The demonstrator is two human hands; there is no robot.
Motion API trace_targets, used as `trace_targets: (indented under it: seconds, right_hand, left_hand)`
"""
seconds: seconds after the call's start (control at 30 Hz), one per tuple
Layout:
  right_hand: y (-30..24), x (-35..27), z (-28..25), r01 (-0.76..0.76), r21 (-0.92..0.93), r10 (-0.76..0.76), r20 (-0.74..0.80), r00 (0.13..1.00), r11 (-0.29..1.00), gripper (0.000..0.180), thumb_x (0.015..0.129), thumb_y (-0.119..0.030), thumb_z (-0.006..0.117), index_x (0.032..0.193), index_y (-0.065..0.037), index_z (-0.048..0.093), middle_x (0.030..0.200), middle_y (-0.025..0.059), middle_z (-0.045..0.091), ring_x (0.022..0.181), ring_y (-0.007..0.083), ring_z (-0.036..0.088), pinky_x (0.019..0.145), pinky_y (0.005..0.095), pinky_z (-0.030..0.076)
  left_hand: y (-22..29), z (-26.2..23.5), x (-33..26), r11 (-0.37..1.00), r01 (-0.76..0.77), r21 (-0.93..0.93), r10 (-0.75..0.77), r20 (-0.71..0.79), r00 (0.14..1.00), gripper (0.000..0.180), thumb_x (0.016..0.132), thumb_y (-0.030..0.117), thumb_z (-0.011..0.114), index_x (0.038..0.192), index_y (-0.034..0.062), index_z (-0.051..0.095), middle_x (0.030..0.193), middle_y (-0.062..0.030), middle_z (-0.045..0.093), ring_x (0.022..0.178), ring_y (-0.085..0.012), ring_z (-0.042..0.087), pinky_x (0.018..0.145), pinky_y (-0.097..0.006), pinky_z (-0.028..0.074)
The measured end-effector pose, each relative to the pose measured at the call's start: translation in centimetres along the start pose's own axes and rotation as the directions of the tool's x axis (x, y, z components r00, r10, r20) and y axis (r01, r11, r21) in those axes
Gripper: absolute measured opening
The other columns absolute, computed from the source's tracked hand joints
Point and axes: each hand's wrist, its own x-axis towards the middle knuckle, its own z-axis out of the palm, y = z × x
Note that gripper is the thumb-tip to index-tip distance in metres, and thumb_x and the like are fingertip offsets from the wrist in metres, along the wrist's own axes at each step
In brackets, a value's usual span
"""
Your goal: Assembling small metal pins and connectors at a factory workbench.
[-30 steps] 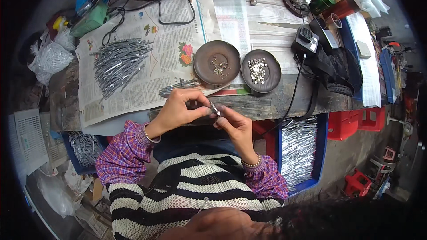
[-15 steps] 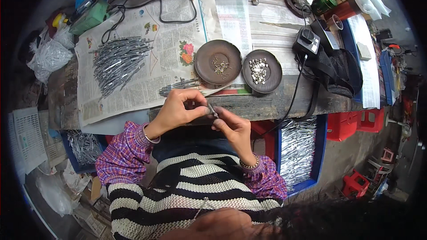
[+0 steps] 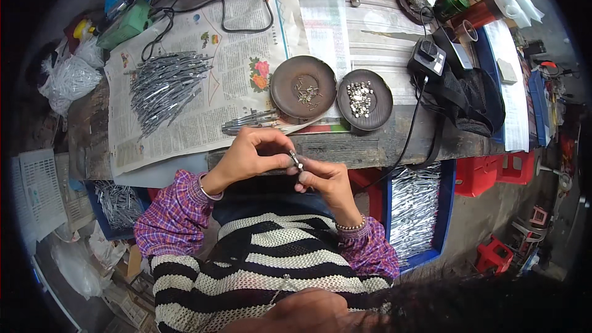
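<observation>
The left hand (image 3: 251,155) pinches a small metal piece (image 3: 296,160) between thumb and finger, and the right hand (image 3: 328,184) closes on its lower end, at the near edge of the tabletop (image 3: 351,148). Beyond, a dish (image 3: 283,97) of pins (image 3: 307,92) stands beside a dish (image 3: 383,102) of silvery bits (image 3: 360,98).
</observation>
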Motion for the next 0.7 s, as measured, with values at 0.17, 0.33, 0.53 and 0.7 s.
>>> trace_targets:
  seconds: [0.17, 0.33, 0.53, 0.7]
  right_hand:
    - [0.1, 0.1, 0.1, -0.01, -0.017, 0.011, 0.041, 0.999, 1.0, 0.031, 0.085, -0.002, 0.059, 0.116, -0.002, 0.061, 0.095, 0.0081, 0.067, 0.069, 0.008, 0.061, 0.063, 0.0195, 0.049]
    - [-0.4, 0.3, 0.1, 0.222, -0.188, -0.23, -0.021, 0.973, 0.957, 0.029, 0.081, -0.003, 0.062, 0.11, 0.001, 0.063, 0.095, 0.0098, 0.067, 0.077, 0.0122, 0.062, 0.071, 0.0254, 0.05]
    - [-4.4, 1.2, -4.9, 0.286, -0.953, -0.85, 0.065, 0.523, 0.103, 0.029, 0.071, -0.002, 0.068, 0.1, -0.003, 0.065, 0.094, 0.0119, 0.06, 0.084, 0.0286, 0.057, 0.072, 0.0347, 0.047]
    - [-5.2, 1.6, -6.0, 0.069, -0.997, -0.771, 0.076, 0.633, -0.041, 0.034, 0.07, -0.001, 0.066, 0.104, -0.005, 0.064, 0.102, 0.013, 0.055, 0.093, 0.0297, 0.052, 0.079, 0.0374, 0.044]
  left_hand:
    - [-0.1, 0.0, -0.1, 1.0, 0.011, 0.026, -0.011, -0.014, 1.0, 0.01, 0.077, 0.004, 0.069, 0.084, 0.0001, 0.064, 0.073, 0.0021, 0.06, 0.067, -0.0025, 0.054, 0.059, -0.019, 0.043]
    - [-0.3, 0.2, 0.0, 0.998, -0.031, -0.061, 0.03, -0.018, 0.999, 0.012, 0.077, 0.004, 0.069, 0.087, -0.0003, 0.062, 0.083, -0.0024, 0.062, 0.079, -0.0065, 0.056, 0.068, -0.021, 0.046]
    - [0.9, -0.3, -0.4, 0.933, -0.006, -0.359, -0.006, -0.032, 0.999, 0.012, 0.08, 0.0, 0.061, 0.091, 0.0008, 0.055, 0.086, -0.0083, 0.063, 0.082, -0.0145, 0.06, 0.074, -0.025, 0.047]
    - [1.0, -0.1, -0.4, 0.949, 0.112, -0.296, -0.109, 0.027, 0.994, 0.012, 0.079, 0.001, 0.063, 0.089, 0.0009, 0.057, 0.08, -0.0034, 0.06, 0.071, -0.0078, 0.056, 0.066, -0.021, 0.045]
